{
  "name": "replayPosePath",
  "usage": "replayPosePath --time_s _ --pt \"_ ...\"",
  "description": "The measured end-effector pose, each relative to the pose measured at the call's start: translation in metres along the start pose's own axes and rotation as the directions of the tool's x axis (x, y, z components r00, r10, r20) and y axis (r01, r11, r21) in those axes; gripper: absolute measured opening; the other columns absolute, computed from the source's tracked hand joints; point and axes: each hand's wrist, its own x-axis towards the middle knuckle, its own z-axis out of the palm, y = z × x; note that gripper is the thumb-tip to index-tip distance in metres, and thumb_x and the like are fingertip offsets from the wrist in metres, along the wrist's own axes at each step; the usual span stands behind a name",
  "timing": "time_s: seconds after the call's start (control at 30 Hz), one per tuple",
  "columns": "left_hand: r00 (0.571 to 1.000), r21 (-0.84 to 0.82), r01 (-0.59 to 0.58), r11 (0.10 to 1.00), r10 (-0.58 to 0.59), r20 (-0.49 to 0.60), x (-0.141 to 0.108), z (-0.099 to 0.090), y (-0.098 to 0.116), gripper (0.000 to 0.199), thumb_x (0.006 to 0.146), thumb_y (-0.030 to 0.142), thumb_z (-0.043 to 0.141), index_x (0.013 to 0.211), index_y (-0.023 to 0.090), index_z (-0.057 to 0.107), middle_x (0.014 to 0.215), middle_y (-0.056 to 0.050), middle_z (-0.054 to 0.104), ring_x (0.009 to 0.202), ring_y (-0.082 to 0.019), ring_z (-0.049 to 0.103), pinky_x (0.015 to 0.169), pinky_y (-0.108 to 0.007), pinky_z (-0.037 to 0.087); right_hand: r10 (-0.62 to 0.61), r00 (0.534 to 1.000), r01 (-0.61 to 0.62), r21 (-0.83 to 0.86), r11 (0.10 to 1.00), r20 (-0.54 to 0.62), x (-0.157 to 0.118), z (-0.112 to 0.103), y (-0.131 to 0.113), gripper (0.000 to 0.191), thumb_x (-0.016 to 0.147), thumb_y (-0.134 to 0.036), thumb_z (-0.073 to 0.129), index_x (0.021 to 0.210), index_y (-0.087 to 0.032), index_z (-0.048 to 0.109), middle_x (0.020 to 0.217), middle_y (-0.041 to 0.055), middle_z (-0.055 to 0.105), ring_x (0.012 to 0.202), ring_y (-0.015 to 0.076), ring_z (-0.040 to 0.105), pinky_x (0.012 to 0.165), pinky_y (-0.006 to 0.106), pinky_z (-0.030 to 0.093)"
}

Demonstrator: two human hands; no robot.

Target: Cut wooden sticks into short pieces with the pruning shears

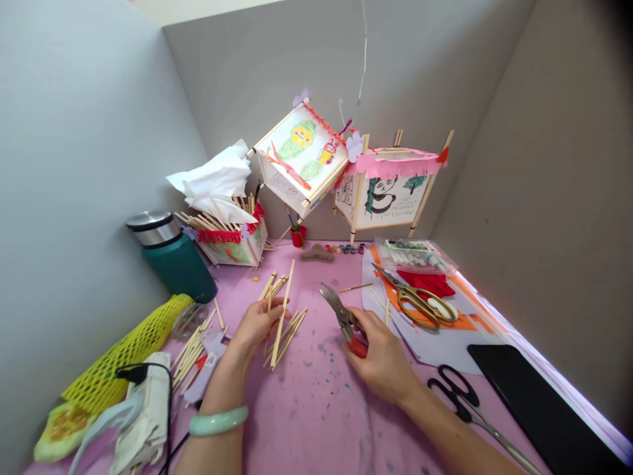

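Observation:
My left hand [261, 323], with a pale green bangle at the wrist, is closed on a wooden stick [283, 310] that stands nearly upright in view. Beneath and beside that hand lie several more sticks [291, 335] on the pink tabletop. Some bundled sticks [273, 285] show just behind the fingers. My right hand [378, 353] grips red-handled pruning shears [341, 311], their curved blades pointing up and to the left. A gap of tabletop separates the shears from the stick.
Gold-handled scissors [425, 303] rest on papers at right, near black-handled scissors [465, 402] and a black phone-like slab [539, 402]. Decorated lanterns [301, 152] stand or hang at the back. A teal bottle [175, 264], yellow netting [123, 356] and a power strip [143, 415] occupy the left.

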Motion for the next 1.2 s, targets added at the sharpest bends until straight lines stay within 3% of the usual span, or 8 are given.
replayPosePath --time_s 0.53,0.83,1.03,1.2 --pt "0.998 0.054 -0.037 0.998 0.034 0.057 -0.001 0.0 -0.002 0.05 0.059 0.032 0.074 0.102 0.012 0.059 0.058 0.005 0.056 0.034 0.0 0.027 0.036 -0.018 0.011 0.01 1.0 -0.01 -0.008 1.0 0.003 0.0 0.0 0.0 0.054 0.07 -0.01 0.055 0.122 -0.023 0.046 0.098 0.0049 0.054 0.089 0.0194 0.053 0.08 0.033 0.044" --pt "0.998 0.06 -0.038 0.998 0.034 0.055 -0.006 0.002 0.002 0.044 0.056 0.032 0.078 0.092 0.013 0.063 0.053 0.008 0.048 0.037 -0.001 0.025 0.038 -0.019 0.011 0.009 1.0 -0.009 -0.009 1.0 -0.001 -0.001 0.001 0.002 0.056 0.068 -0.01 0.056 0.122 -0.024 0.047 0.098 0.0044 0.055 0.09 0.0196 0.053 0.081 0.032 0.044" --pt "0.979 0.066 -0.142 0.988 0.13 0.158 -0.012 0.005 0.007 0.054 0.067 0.028 0.072 0.118 0.019 0.058 0.06 0.005 0.056 0.039 -0.002 0.029 0.039 -0.018 0.013 0.017 1.0 -0.017 -0.012 1.0 0.0 0.0 0.001 0.001 0.055 0.069 -0.01 0.056 0.122 -0.024 0.047 0.098 0.0045 0.055 0.09 0.0195 0.053 0.081 0.032 0.044" --pt "0.963 -0.114 -0.14 0.984 0.162 0.216 -0.013 0.002 0.007 0.028 0.071 0.032 0.067 0.091 0.011 0.069 0.066 -0.001 0.061 0.035 0.0 0.027 0.037 -0.02 0.01 0.018 1.0 -0.018 -0.015 1.0 -0.003 -0.001 0.001 0.001 0.056 0.069 -0.01 0.056 0.123 -0.023 0.046 0.099 0.005 0.055 0.09 0.0198 0.053 0.081 0.033 0.044"
